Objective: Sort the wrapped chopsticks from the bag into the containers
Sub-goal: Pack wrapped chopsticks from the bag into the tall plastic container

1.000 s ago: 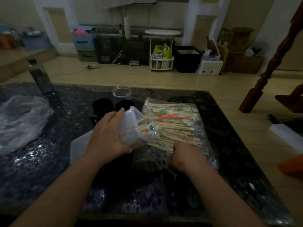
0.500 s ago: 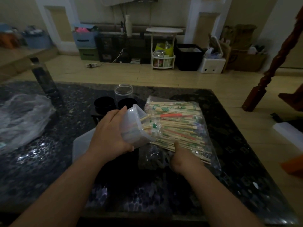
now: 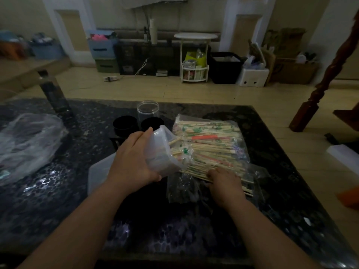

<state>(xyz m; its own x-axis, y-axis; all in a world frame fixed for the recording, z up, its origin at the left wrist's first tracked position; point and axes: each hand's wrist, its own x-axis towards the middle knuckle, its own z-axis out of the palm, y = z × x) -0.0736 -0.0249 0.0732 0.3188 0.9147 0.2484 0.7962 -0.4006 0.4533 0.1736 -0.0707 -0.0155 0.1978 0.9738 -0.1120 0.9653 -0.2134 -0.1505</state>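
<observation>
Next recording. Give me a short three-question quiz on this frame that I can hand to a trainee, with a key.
1. True or false: the left hand grips the translucent white plastic tub tilted, its mouth toward the pile of wrapped wooden chopsticks.
2. The right hand touches: A) a clear round jar; B) the near edge of the chopstick pile; C) a dark bottle.
3. How many black round cups stand on the dark speckled table beyond the tub?
Key: 1 true; 2 B; 3 two.
</observation>
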